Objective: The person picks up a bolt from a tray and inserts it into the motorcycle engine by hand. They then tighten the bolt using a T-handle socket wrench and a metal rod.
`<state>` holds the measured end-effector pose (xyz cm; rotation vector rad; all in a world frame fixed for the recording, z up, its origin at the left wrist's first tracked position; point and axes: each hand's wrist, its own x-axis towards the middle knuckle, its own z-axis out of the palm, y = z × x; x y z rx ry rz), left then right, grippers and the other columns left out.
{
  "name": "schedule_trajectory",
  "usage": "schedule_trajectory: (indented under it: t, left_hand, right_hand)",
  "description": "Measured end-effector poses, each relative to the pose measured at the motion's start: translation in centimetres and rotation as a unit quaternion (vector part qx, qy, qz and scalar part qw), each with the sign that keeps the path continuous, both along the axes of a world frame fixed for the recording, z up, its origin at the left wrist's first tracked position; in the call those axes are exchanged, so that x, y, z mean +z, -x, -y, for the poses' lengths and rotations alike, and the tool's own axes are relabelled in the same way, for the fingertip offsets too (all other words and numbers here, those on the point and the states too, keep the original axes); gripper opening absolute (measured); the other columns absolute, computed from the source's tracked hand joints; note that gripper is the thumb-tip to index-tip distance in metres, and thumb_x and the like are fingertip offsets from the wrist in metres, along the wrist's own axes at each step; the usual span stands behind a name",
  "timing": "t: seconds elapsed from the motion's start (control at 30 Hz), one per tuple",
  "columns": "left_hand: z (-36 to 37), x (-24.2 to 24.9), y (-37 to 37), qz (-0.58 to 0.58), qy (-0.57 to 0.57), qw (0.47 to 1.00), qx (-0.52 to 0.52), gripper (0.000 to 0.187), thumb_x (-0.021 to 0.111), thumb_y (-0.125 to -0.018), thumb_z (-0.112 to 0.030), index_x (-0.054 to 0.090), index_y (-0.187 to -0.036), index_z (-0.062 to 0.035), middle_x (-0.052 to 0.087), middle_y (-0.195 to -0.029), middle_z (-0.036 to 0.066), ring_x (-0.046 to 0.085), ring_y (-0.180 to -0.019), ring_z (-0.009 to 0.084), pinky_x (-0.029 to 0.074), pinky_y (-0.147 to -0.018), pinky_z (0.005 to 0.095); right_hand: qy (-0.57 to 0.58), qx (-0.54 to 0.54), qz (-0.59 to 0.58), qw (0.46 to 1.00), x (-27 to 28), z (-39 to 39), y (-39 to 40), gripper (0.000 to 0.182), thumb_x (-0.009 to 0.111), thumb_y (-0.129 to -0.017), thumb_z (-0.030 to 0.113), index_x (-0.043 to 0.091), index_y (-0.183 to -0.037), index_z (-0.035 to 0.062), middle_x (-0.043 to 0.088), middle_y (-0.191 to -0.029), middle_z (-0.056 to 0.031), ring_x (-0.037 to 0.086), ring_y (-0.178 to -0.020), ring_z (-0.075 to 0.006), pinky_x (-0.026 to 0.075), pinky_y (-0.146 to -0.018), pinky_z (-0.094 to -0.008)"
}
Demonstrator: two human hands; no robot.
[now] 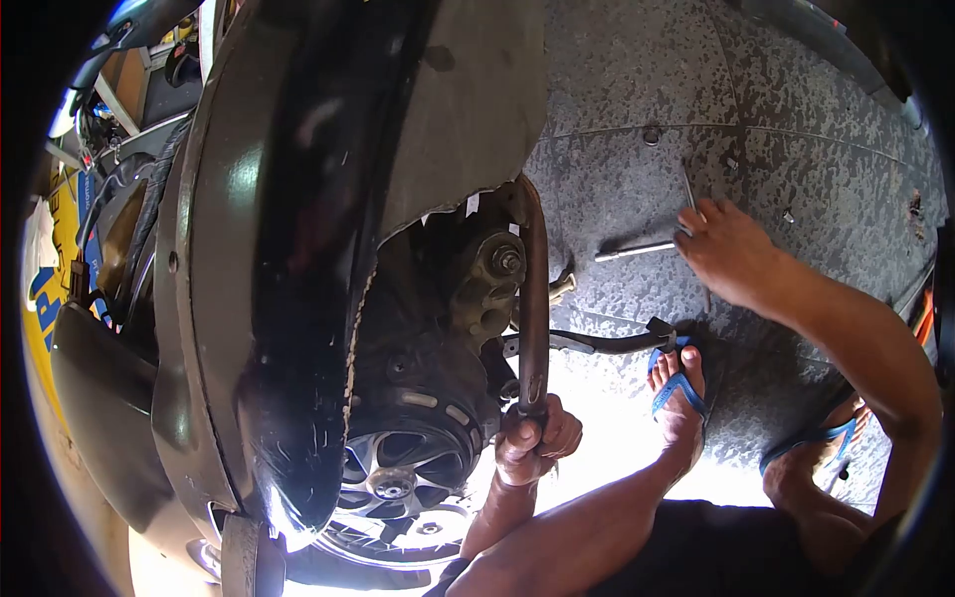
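My left hand [537,440] is closed around the lower end of a brown metal tube [534,298] on the underside of a motorcycle [298,249]. Over the floor at the right, my right hand [721,249] has its fingers curled at a metal T-handle tool [637,252], whose shaft points left. Part of that tool's crossbar shows above and below the hand. Beside the tube are a round mount with a bolt [505,261] and a spoked wheel [391,483]. A black pedal lever [607,344] sticks out toward my foot.
My feet in blue sandals [679,393] rest on the worn grey floor [637,60]. Small metal parts [789,215] and a round piece [652,135] lie on it. A yellow and blue banner [60,269] stands at the far left, beside other motorcycle parts.
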<state>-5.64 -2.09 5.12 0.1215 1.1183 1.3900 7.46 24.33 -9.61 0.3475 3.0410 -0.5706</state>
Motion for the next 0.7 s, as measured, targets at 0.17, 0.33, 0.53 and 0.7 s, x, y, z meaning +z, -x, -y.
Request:
schedule_trajectory:
  t: [0.17,0.33,0.53,0.7]
  left_hand:
    - [0.2,0.1,-0.1,-0.001,0.0,1.0,0.003,0.042,0.063,-0.088,-0.044,0.046,-0.075,-0.0082,0.037,-0.054,-0.004,0.031,-0.047,0.0067,0.022,-0.044,0.0242]
    - [0.0,0.1,0.2,-0.011,0.001,1.0,-0.021,0.044,0.06,-0.089,-0.048,0.044,-0.074,-0.0103,0.037,-0.052,-0.004,0.031,-0.048,0.0088,0.026,-0.046,0.0248]
    - [-0.1,0.2,0.2,-0.023,-0.001,0.999,-0.027,0.043,0.059,-0.09,-0.048,0.043,-0.075,-0.0101,0.037,-0.053,-0.004,0.031,-0.049,0.0082,0.026,-0.046,0.0243]
    - [-0.4,0.0,0.0,-0.015,-0.002,1.0,-0.002,0.043,0.063,-0.088,-0.045,0.045,-0.075,-0.0085,0.036,-0.052,-0.004,0.029,-0.046,0.0066,0.022,-0.043,0.0238]
  right_hand:
    - [0.22,-0.047,-0.353,0.908,10.8,2.0,4.3,0.019,0.062,-0.077,0.01,0.064,-0.094,0.0016,0.062,-0.091,-0.0108,0.061,-0.091,-0.0233,0.053,-0.078,-0.0356]
    - [0.229,-0.146,-0.504,0.82,15.3,3.5,11.3,0.025,0.064,-0.071,0.004,0.062,-0.096,0.0016,0.062,-0.093,-0.0162,0.063,-0.082,-0.0284,0.053,-0.066,-0.0382]
    - [0.421,-0.078,-0.149,0.891,17.0,-0.7,14.6,0.032,0.046,-0.092,0.024,0.061,-0.106,-0.0005,0.06,-0.112,-0.0282,0.058,-0.11,-0.0359,0.048,-0.091,-0.0443]
    - [0.574,-0.15,-0.361,0.719,12.0,0.9,23.8,0.044,0.046,-0.094,0.034,0.057,-0.12,0.0001,0.055,-0.126,-0.0263,0.053,-0.119,-0.0347,0.043,-0.098,-0.0437]
